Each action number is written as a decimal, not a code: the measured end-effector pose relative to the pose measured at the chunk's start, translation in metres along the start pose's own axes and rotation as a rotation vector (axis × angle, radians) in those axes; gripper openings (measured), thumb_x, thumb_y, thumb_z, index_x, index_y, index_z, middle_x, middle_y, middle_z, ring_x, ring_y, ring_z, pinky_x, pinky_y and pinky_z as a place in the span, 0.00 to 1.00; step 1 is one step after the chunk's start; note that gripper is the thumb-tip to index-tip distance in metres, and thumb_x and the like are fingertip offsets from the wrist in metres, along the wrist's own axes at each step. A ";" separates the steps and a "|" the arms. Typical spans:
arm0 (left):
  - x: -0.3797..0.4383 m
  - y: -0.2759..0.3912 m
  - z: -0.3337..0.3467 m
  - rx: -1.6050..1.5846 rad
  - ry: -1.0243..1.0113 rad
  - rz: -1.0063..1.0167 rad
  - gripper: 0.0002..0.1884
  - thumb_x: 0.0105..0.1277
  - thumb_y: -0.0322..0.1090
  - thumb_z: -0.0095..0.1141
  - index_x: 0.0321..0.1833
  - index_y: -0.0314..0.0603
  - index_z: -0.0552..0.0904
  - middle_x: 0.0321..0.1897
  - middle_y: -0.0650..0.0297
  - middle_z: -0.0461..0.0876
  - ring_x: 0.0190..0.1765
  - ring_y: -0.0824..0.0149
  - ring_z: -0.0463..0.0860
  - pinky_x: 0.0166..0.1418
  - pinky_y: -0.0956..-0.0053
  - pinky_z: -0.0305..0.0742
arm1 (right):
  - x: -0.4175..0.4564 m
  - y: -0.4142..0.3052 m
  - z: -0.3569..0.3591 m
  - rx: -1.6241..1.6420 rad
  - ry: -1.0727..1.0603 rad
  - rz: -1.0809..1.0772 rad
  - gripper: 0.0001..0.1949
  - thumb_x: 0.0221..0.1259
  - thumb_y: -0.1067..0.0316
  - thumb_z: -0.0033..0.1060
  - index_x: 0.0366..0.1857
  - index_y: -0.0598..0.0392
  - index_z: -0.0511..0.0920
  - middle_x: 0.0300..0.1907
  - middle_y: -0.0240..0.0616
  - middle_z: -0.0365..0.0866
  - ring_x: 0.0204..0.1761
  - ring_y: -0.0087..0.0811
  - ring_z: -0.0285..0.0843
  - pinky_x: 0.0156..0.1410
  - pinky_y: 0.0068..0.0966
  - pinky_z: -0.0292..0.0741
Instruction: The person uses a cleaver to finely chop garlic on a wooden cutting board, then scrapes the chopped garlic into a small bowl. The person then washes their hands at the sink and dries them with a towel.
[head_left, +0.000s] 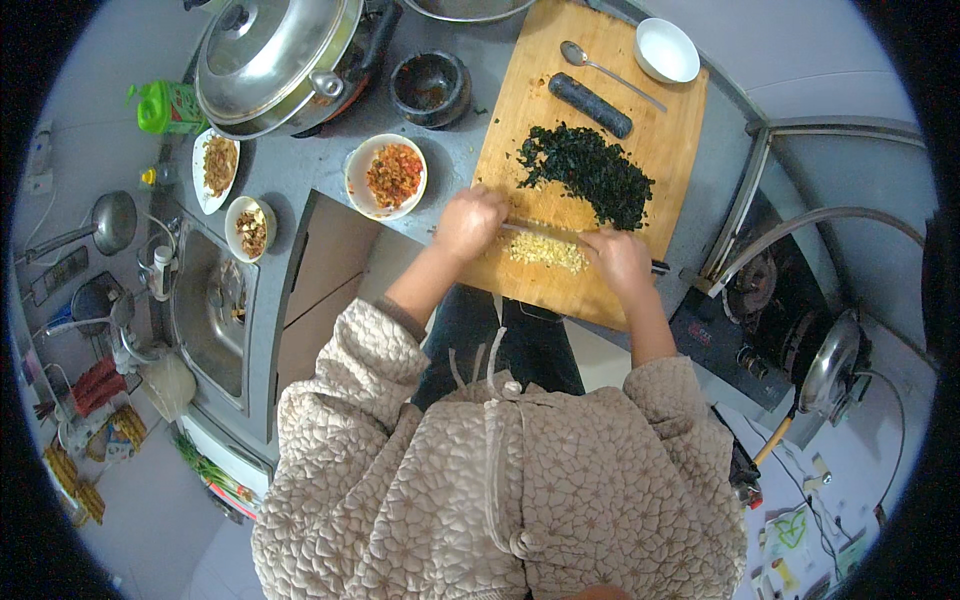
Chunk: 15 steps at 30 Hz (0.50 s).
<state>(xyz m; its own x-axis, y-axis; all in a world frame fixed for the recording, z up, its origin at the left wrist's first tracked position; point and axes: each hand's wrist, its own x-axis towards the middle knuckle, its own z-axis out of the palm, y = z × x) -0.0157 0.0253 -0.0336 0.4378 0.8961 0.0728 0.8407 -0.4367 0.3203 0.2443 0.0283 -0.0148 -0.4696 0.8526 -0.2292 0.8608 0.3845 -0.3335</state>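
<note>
On the wooden cutting board (555, 292) lies a strip of finely chopped pale pieces, possibly garlic (547, 252). Just beyond it a knife blade (541, 232) runs between my hands, seen nearly edge-on. My right hand (621, 259) is closed at the knife's right end, where a dark handle end (660, 267) shows. My left hand (472, 219) holds the blade's left end, its fingertips partly hidden. A heap of chopped dark greens (589, 172) lies beyond the blade. Farther up the board are a stone pestle (590, 105), a metal spoon (615, 77) and a white bowl (666, 50).
Left of the board stand a bowl of chopped red food (386, 177), a stone mortar (430, 88) and a large lidded pan (277, 60). Beyond are a small bowl (250, 229), an oval plate (216, 172) and a sink (214, 307). A gas stove (750, 337) is at right.
</note>
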 end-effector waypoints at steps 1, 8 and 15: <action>-0.006 0.006 -0.002 -0.006 0.001 -0.008 0.02 0.46 0.32 0.50 0.22 0.46 0.77 0.24 0.64 0.73 0.34 0.61 0.75 0.37 0.68 0.73 | -0.008 -0.001 0.002 -0.004 -0.018 0.000 0.08 0.52 0.60 0.55 0.34 0.42 0.83 0.31 0.36 0.82 0.29 0.40 0.80 0.35 0.36 0.77; -0.002 0.024 -0.008 -0.067 0.087 0.045 0.05 0.46 0.34 0.52 0.26 0.47 0.78 0.25 0.67 0.73 0.36 0.64 0.74 0.39 0.70 0.70 | -0.034 -0.005 -0.011 -0.023 0.024 0.141 0.11 0.51 0.61 0.55 0.39 0.40 0.81 0.34 0.33 0.80 0.33 0.39 0.79 0.37 0.36 0.76; 0.008 0.026 -0.001 -0.057 -0.062 0.170 0.05 0.48 0.34 0.54 0.28 0.48 0.80 0.28 0.67 0.76 0.39 0.64 0.75 0.41 0.70 0.70 | -0.059 -0.006 0.000 -0.053 0.011 0.242 0.13 0.46 0.64 0.62 0.40 0.40 0.81 0.35 0.32 0.79 0.42 0.37 0.77 0.43 0.36 0.74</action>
<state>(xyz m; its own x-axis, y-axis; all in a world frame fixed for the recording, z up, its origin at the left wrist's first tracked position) 0.0097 0.0212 -0.0235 0.5923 0.8024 0.0726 0.7343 -0.5747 0.3612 0.2666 -0.0246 0.0013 -0.2462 0.9260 -0.2862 0.9572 0.1860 -0.2217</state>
